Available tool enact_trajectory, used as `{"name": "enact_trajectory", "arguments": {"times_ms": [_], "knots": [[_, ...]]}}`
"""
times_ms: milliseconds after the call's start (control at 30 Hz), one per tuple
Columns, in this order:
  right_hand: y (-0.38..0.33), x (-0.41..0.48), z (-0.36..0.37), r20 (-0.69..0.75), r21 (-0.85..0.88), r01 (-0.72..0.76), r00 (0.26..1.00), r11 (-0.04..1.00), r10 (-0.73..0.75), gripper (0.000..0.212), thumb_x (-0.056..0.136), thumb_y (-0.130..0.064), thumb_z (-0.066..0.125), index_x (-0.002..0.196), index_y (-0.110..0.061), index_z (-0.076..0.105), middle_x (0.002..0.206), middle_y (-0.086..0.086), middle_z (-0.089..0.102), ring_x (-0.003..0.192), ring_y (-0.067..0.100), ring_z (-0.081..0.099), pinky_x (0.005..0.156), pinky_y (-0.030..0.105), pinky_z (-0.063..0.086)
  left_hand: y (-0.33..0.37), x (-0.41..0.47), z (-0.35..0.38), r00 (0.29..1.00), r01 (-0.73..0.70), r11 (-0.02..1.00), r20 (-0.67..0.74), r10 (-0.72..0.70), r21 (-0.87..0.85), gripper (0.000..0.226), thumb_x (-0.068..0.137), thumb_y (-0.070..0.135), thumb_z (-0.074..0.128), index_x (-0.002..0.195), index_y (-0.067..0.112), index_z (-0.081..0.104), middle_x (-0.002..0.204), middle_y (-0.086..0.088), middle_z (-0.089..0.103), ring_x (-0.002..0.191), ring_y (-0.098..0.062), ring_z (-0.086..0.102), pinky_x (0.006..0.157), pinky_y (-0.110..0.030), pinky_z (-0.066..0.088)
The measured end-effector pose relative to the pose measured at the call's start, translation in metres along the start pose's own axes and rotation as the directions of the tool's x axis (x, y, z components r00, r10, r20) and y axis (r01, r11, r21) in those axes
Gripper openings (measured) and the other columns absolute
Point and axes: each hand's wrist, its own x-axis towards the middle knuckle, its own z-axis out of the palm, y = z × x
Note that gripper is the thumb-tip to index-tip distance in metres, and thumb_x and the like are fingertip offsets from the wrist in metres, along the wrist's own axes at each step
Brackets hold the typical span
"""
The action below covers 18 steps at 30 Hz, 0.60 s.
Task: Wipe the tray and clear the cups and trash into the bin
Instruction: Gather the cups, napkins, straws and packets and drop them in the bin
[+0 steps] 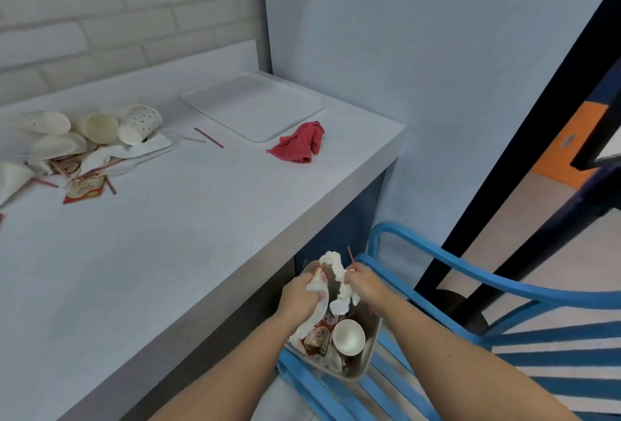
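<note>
**Head view**

- Left hand [302,289]: fingers curled round a sachet [317,277] and a white paper sheet [316,316], directly above the bin [369,350].
- Right hand [364,282]: fingers closed on crumpled tissue [337,272] and a red stirrer [350,256], above the same bin.
- Bin: on a blue chair [571,298], near right of the counter [168,235]. It contains a cup [348,336] and sachets.
- Tray [252,104]: far end of the counter, with a red cloth [297,141] just beside its near corner.
- Remaining cups [100,128]: far left, among litter.
</note>
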Motion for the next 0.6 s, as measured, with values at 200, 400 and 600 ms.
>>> {"name": "enact_trajectory", "arguments": {"times_ms": [200,400,600], "knots": [[0.008,0.006,0.016,0.22,0.068,-0.219,0.955,0.973,0.199,0.026,0.096,-0.029,0.044,0.1,-0.01,0.06,0.08,0.004,0.06,0.067,0.015,0.052,0.06,0.024,0.04,-0.011,0.008,0.005,0.999,0.04,0.998,0.0,-0.041,0.057,0.04,0.086,0.026,0.064,0.12,0.01,0.052,0.119,-0.007,0.058,0.107,-0.018,0.055,0.088,-0.025,0.043],[0.003,0.004,0.015,0.327,0.061,-0.311,0.904,0.948,0.275,0.031,0.1,-0.024,0.04,0.118,-0.004,0.054,0.106,0.015,0.06,0.104,0.028,0.059,0.092,0.038,0.041,-0.007,0.01,-0.003,0.999,0.007,0.996,-0.053,-0.002,0.091,0.047,0.091,0.023,0.057,0.134,0.009,0.043,0.128,-0.009,0.053,0.113,-0.02,0.052,0.094,-0.028,0.042],[-0.027,0.005,0.01,0.372,-0.339,-0.224,0.86,0.914,0.349,0.038,0.1,-0.027,0.036,0.123,0.002,0.045,0.106,0.012,0.059,0.09,0.025,0.055,0.085,0.036,0.05,0.011,0.008,-0.013,0.978,-0.135,0.983,-0.144,0.152,0.123,0.032,0.093,0.018,0.053,0.124,0.009,0.053,0.109,-0.006,0.059,0.094,-0.011,0.051,0.083,-0.019,0.04]]}}
